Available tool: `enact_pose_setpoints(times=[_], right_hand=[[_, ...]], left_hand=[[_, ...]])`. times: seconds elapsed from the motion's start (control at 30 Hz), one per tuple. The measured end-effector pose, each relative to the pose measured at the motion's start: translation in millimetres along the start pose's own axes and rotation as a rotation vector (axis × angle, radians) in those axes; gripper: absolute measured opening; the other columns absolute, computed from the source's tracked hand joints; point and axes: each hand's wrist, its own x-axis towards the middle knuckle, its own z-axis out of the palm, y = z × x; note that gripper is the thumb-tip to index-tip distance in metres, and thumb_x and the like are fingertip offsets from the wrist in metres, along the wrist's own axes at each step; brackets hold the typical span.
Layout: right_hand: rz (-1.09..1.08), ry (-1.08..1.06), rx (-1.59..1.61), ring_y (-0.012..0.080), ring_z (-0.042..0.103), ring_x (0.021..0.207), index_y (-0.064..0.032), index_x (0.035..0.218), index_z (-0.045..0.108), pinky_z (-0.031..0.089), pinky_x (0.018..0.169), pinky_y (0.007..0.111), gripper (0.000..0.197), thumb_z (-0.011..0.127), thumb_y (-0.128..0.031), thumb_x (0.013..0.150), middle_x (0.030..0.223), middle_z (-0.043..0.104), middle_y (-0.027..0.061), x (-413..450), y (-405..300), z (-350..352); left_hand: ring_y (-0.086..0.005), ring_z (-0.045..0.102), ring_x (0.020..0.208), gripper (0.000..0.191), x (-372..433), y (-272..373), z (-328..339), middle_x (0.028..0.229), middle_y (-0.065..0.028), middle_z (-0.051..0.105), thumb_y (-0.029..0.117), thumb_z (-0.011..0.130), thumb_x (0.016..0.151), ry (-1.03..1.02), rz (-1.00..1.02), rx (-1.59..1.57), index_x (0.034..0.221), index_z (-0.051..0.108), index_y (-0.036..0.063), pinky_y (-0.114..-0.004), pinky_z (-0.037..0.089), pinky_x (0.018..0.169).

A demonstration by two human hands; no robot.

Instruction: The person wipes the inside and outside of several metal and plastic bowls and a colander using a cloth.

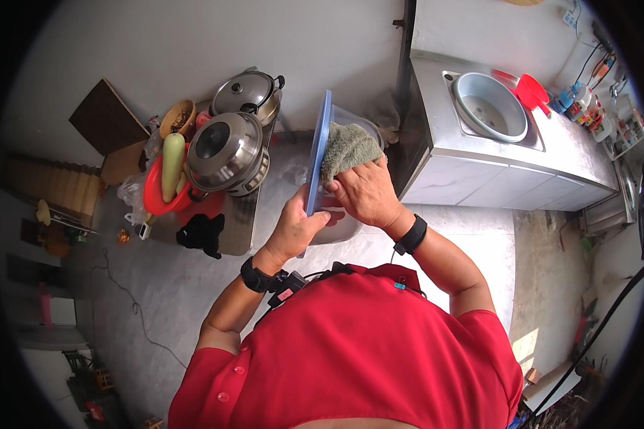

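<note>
My left hand (296, 224) grips the lower edge of a blue plastic lid (318, 150), which stands nearly edge-on to the view. A grey-green towel (350, 149) lies against the lid's right face, with my right hand (369, 194) holding it there. Behind the lid and towel, a translucent plastic bin (349, 228) shows in part; its inside is mostly hidden. Both wrists wear black bands.
On the left, a table (239, 236) bears steel pots (225, 153), a red basin (153, 187) with a pale green gourd (173, 166), and a black cloth (201, 234). To the right, a steel counter (429, 102) holds a grey basin (491, 107) in its sink and a red dipper (531, 91).
</note>
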Motion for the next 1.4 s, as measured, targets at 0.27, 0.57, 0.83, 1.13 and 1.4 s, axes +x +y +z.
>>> enact_pose_setpoints(times=[0.27, 0.57, 0.83, 1.13, 1.4], right_hand=[[0.472, -0.03, 0.452, 0.0384, 0.057, 0.075, -0.0035, 0.081, 0.057, 0.043, 0.069, 0.046, 0.041, 0.042, -0.04, 0.094, 0.073, 0.059, 0.0172, 28, 64, -2], [0.284, 0.012, 0.27, 0.0311, 0.056, 0.086, -0.0066, 0.094, 0.055, 0.034, 0.074, 0.043, 0.027, 0.054, -0.033, 0.088, 0.085, 0.061, 0.0112, -7, 36, -3], [0.115, 0.013, 0.209, 0.0305, 0.053, 0.094, -0.0055, 0.098, 0.057, 0.032, 0.087, 0.046, 0.026, 0.063, -0.022, 0.079, 0.093, 0.057, 0.012, -63, -16, -7], [-0.003, 0.153, 0.152, 0.0255, 0.057, 0.082, -0.0092, 0.093, 0.061, 0.024, 0.101, 0.051, 0.021, 0.058, -0.027, 0.084, 0.083, 0.059, 0.0075, -62, -7, -3], [0.478, -0.01, 0.499, 0.0356, 0.055, 0.078, -0.0004, 0.085, 0.054, 0.041, 0.072, 0.042, 0.035, 0.047, -0.033, 0.093, 0.078, 0.056, 0.0183, -8, 53, -6]], left_hand=[[-0.0236, 0.063, 0.095, 0.036, -21, -3, 29, 0.113, -0.0203, 0.06, -0.002, 0.046, 0.084, -0.015, -0.032, 0.16, 0.12, 0.042, -0.0024, -0.033, 0.051, 0.082], [-0.0239, 0.065, 0.09, 0.031, -18, -17, 35, 0.108, -0.0204, 0.062, -0.004, 0.042, 0.083, 0.077, -0.046, 0.103, 0.114, 0.044, -0.0026, -0.033, 0.052, 0.078], [-0.0187, 0.065, 0.086, 0.03, -13, -26, 37, 0.098, -0.0109, 0.062, -0.005, 0.046, 0.08, 0.106, -0.048, 0.038, 0.11, 0.05, -0.0031, -0.029, 0.053, 0.077], [-0.0175, 0.062, 0.09, 0.034, -19, -22, 40, 0.103, -0.0122, 0.061, -0.005, 0.047, 0.08, 0.079, -0.032, 0.042, 0.114, 0.048, -0.0031, -0.03, 0.052, 0.081], [-0.0255, 0.064, 0.093, 0.039, -37, -5, 44, 0.107, -0.0213, 0.062, -0.003, 0.047, 0.079, 0.08, -0.068, 0.12, 0.118, 0.042, -0.0045, -0.035, 0.051, 0.081]])
